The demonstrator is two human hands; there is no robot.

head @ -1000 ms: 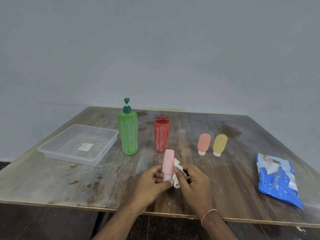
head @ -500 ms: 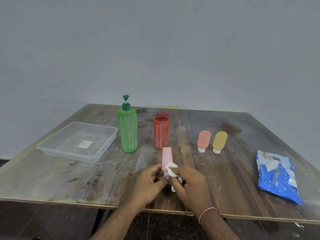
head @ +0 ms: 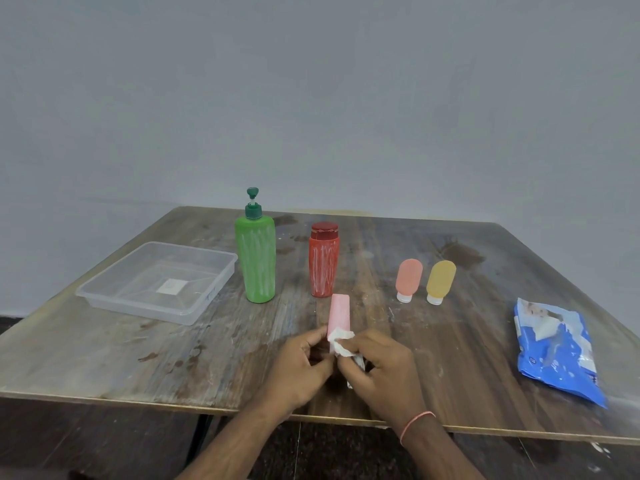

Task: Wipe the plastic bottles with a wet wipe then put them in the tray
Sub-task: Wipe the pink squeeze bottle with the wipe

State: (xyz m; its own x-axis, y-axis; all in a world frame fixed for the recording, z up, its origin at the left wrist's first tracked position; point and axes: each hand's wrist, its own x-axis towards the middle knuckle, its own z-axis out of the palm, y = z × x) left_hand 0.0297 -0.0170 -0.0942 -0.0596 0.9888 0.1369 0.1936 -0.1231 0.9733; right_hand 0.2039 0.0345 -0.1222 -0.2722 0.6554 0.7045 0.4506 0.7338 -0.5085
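Blue wipes pack, print unreadable

A worn, stained wooden table stands before a plain grey wall.

A plain room, kind unclear: a worn, stained wooden table is standing against a bare grey wall.

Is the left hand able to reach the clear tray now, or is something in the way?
Probably yes. The tray lies left of the left hand, with bare table between, but that hand grips the pink bottle.
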